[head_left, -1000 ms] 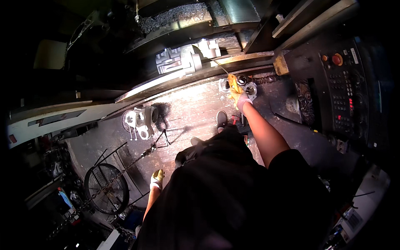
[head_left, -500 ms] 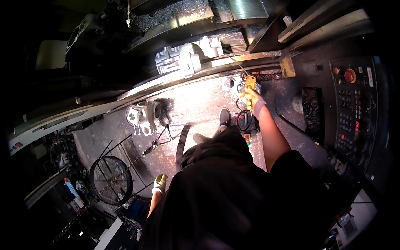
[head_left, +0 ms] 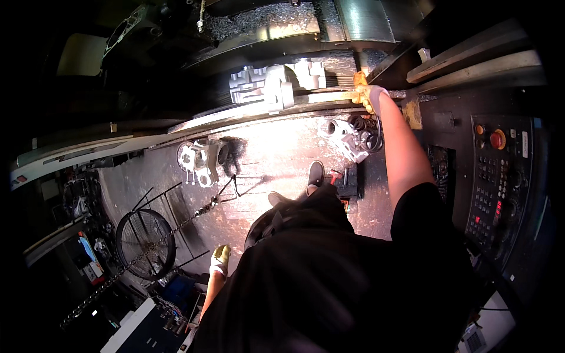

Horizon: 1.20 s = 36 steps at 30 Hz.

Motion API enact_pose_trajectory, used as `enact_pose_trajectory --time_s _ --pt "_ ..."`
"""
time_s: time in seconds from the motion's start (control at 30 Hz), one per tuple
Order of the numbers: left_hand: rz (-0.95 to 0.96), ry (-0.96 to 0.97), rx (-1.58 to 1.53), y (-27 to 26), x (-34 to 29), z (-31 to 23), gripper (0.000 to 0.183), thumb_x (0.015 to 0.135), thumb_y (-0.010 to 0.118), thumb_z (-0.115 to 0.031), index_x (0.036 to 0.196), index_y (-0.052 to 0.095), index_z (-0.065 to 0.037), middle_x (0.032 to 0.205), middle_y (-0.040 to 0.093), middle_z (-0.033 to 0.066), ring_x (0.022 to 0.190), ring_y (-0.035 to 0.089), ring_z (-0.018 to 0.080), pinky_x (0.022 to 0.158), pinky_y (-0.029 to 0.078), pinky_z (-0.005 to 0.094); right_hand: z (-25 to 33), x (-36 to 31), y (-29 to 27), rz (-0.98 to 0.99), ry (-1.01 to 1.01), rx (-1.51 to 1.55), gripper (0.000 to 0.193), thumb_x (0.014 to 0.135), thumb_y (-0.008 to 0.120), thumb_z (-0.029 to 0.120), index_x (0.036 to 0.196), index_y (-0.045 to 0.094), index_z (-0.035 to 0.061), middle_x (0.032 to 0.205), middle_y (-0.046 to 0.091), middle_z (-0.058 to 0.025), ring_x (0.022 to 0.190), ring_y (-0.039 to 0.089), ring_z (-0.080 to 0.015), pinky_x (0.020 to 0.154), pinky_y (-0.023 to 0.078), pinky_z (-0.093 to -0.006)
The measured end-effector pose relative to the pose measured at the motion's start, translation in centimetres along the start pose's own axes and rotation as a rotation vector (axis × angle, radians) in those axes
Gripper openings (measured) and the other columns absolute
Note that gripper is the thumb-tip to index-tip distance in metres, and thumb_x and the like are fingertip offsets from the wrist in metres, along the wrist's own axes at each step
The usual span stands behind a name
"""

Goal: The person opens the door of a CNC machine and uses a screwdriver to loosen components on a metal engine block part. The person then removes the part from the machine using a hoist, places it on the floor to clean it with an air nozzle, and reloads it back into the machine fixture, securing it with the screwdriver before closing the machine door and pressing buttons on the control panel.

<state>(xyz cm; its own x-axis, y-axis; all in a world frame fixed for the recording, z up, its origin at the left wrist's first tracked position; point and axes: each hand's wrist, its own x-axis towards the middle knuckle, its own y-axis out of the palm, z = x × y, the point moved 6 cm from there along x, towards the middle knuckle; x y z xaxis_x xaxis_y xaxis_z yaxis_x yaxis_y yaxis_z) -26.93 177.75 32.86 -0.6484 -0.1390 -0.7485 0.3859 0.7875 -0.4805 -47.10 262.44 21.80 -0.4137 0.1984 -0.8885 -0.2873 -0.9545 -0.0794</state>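
My right hand (head_left: 366, 98), in a yellowish work glove, reaches out at the edge of the machine bed. Its fingers are closed round a yellow air blow gun (head_left: 359, 79), mostly covered by the glove. To the left of this hand, a silvery machined metal casting (head_left: 278, 88) lies on the bed. Below the hand, another metal casting (head_left: 347, 140) stands on the floor with a dark hose (head_left: 376, 138) beside it. My left hand (head_left: 220, 259), also gloved, hangs low by my side with its fingers curled in and nothing seen in them.
A third casting (head_left: 203, 162) stands on the floor at left, near a chain (head_left: 194, 215) and a round floor fan (head_left: 145, 244). A red-headed hammer (head_left: 335, 175) lies near my shoe (head_left: 315, 174). A control panel (head_left: 500, 182) stands at right. Metal chips (head_left: 265, 22) cover the far ledge.
My right hand has lifted the air blow gun from above the floor casting up to the machine bed's edge. The hose has moved with it, uncovering the hammer. My left hand still hangs down.
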Motion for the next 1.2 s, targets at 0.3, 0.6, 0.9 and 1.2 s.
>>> enact_pose_trajectory --time_s 0.3,0.6,0.9,1.2 --pt "-0.115 -0.108 0.007 2.2 -4.3 8.3 0.032 0.098 0.066 -0.030 0.115 0.067 -0.002 0.102 0.073 0.0071 0.092 0.067 0.0186 0.086 0.052 0.0340 18.2 5.7 3.3 -0.103 -0.080 -0.899 0.031 0.095 0.055 0.040 0.091 0.067 0.0116 0.078 0.068 -0.0061 0.060 0.058 -0.0199 0.058 0.046 -0.0398" --pt "-0.169 -0.256 -0.117 4.1 -9.4 16.6 0.033 0.097 0.067 -0.029 0.115 0.068 -0.001 0.109 0.073 0.0102 0.100 0.068 0.0222 0.091 0.052 0.0347 22.7 10.9 14.1 0.085 -0.333 -1.385 0.031 0.097 0.054 0.034 0.100 0.070 0.0078 0.089 0.071 -0.0114 0.072 0.062 -0.0256 0.070 0.050 -0.0427" --pt "-0.051 0.005 0.140 -0.5 -6.0 18.9 0.029 0.095 0.069 -0.026 0.112 0.069 -0.003 0.103 0.074 0.0080 0.095 0.068 0.0198 0.089 0.052 0.0343 21.7 -0.8 23.0 -0.193 -0.145 -1.192 0.040 0.093 0.057 0.034 0.121 0.065 0.0073 0.109 0.072 -0.0129 0.092 0.069 -0.0265 0.084 0.053 -0.0395" --pt "0.018 -0.247 -0.324 -7.1 5.2 26.8 0.035 0.098 0.066 -0.033 0.114 0.068 -0.002 0.100 0.073 0.0058 0.086 0.066 0.0169 0.082 0.051 0.0326 10.3 -21.7 31.7 -0.536 -0.512 -1.198 0.047 0.093 0.058 0.032 0.134 0.058 0.0087 0.119 0.069 -0.0217 0.110 0.065 -0.0409 0.095 0.051 -0.0460"
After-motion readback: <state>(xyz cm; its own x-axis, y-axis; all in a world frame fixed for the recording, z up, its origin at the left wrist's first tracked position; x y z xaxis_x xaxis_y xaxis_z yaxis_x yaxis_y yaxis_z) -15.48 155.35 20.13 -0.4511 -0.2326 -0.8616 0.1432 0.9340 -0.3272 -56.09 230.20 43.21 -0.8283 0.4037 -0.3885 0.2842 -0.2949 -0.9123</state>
